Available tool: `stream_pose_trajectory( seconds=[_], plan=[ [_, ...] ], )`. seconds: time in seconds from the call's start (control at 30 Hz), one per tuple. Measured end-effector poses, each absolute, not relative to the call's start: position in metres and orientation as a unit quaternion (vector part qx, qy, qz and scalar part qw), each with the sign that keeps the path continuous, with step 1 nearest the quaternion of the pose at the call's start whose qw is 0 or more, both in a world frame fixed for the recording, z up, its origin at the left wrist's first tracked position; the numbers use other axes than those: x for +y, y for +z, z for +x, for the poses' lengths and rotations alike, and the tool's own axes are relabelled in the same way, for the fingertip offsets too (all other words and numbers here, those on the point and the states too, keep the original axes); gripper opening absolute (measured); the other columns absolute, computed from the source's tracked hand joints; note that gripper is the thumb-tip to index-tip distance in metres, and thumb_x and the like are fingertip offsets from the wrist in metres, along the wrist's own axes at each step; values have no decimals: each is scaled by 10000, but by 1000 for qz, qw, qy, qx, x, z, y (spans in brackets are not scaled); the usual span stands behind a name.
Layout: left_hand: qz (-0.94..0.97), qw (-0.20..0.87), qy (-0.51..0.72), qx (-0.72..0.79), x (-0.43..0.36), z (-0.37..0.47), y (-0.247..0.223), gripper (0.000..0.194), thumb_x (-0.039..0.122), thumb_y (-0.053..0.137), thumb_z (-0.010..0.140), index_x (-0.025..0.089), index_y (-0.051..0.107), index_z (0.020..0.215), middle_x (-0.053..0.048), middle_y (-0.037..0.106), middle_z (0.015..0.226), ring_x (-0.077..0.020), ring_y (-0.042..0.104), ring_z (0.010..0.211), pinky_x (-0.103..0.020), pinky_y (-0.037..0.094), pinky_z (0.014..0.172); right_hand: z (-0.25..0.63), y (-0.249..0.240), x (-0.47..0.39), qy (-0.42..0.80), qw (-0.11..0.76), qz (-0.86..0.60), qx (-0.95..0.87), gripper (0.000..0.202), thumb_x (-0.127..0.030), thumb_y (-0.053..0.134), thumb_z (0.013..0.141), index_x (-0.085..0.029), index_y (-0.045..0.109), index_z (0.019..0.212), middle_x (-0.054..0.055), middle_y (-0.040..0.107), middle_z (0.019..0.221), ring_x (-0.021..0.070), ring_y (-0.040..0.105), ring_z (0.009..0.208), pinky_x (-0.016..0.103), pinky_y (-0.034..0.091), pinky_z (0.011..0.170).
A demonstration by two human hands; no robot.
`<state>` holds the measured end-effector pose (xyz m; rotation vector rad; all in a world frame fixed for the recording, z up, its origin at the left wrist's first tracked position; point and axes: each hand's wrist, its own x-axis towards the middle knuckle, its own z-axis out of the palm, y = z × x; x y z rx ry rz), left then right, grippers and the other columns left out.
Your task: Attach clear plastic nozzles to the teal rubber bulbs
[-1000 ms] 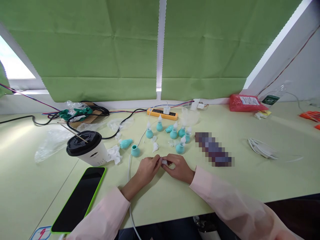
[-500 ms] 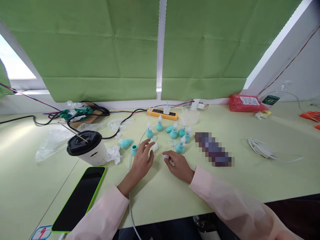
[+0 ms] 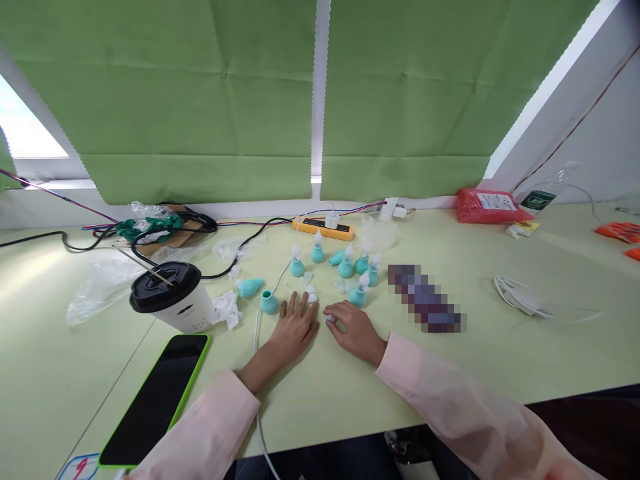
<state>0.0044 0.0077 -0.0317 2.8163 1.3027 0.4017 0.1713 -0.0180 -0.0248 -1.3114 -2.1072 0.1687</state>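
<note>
My left hand point(image 3: 294, 331) lies flat on the table, fingers spread, holding nothing. An open-necked turquoise rubber bulb point(image 3: 269, 303) stands upright just beyond it on the left. By its fingertips lies a small translucent white piece point(image 3: 312, 293). My right hand point(image 3: 356, 331) rests on the table, its thumb and fingers closed on a small white plastic piece point(image 3: 330, 319) that is mostly hidden. Beyond the right hand stands a turquoise bulb with a clear nozzle point(image 3: 359, 295), among several alike. Another turquoise bulb point(image 3: 250, 287) lies on its side at the left.
A paper coffee cup point(image 3: 183, 310) and a green-cased phone point(image 3: 155, 400) stand and lie at left. Behind the bulbs is an orange power strip point(image 3: 325, 229). A white cable point(image 3: 257, 333) runs past my left wrist. Rightward lie a blurred-out object point(image 3: 425, 300) and a coiled white cable point(image 3: 520, 300).
My left hand has come down flat on the table, clear of the open turquoise bulb, which now stands slightly nearer. My right hand keeps its pinch with little movement.
</note>
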Motion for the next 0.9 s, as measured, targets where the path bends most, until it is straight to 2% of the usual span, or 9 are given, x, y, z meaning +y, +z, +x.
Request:
stream_pose_trajectory(
  seconds=[0.17, 0.3, 0.37, 0.47, 0.53, 0.63, 0.77, 0.9],
  plan=[
    [911, 23, 127, 393, 6, 6, -25, 357, 204, 297, 823, 221, 365, 1173, -71, 337, 1290, -304, 207, 1201, -529, 268, 887, 171, -22, -19, 70, 340, -508, -788, 273, -171, 488, 715, -177, 518, 986, 62, 579, 923, 197, 501, 882, 342, 427, 761],
    [924, 60, 154, 345, 5, 6, -19, 313, 120, 325, 788, 201, 452, 1063, -55, 447, 1200, -251, 231, 1197, -463, 299, 906, 172, -18, -19, 69, 315, -496, -806, 377, -185, 489, 721, -171, 456, 1096, 83, 509, 1097, 207, 443, 988, 362, 398, 827],
    [919, 85, 183, 338, 7, 6, -17, 304, 66, 321, 762, 179, 479, 994, -60, 526, 1085, -213, 313, 1148, -392, 348, 885, 172, -18, -19, 68, 289, -488, -821, 356, -177, 477, 732, -174, 470, 1087, 85, 498, 1123, 210, 434, 989, 368, 399, 823],
    [889, 103, 227, 384, 11, 6, -16, 297, 21, 301, 731, 154, 508, 897, -64, 574, 904, -178, 466, 953, -311, 419, 777, 172, -20, -18, 63, 282, -487, -824, 256, -162, 462, 743, -171, 531, 990, 83, 542, 1055, 207, 452, 942, 366, 408, 800],
    [865, 89, 241, 431, 12, 7, -14, 271, 41, 309, 731, 146, 524, 860, -69, 564, 843, -172, 496, 855, -295, 425, 726, 171, -21, -18, 63, 295, -487, -820, 181, -155, 459, 746, -168, 553, 901, 78, 567, 991, 201, 464, 916, 356, 412, 787],
    [842, 71, 209, 491, 11, 7, -10, 234, 137, 361, 738, 148, 523, 906, -70, 550, 836, -173, 525, 781, -278, 420, 647, 172, -23, -17, 72, 308, -486, -814, 118, -141, 461, 739, -169, 537, 825, 64, 579, 897, 193, 481, 876, 338, 421, 752],
    [820, 77, 113, 556, 8, 6, -2, 276, 263, 440, 702, 155, 519, 944, -66, 580, 821, -195, 555, 673, -267, 369, 519, 173, -22, -16, 79, 315, -490, -809, 157, -110, 456, 724, -174, 504, 858, 54, 565, 847, 188, 493, 826, 330, 425, 711],
    [828, 106, 94, 543, 10, 3, 0, 202, 219, 416, 709, 133, 584, 782, -84, 596, 756, -199, 561, 662, -252, 337, 503, 173, -21, -18, 77, 325, -487, -807, 206, -108, 462, 708, -176, 492, 900, 57, 555, 866, 191, 487, 846, 335, 423, 728]
  ],
)
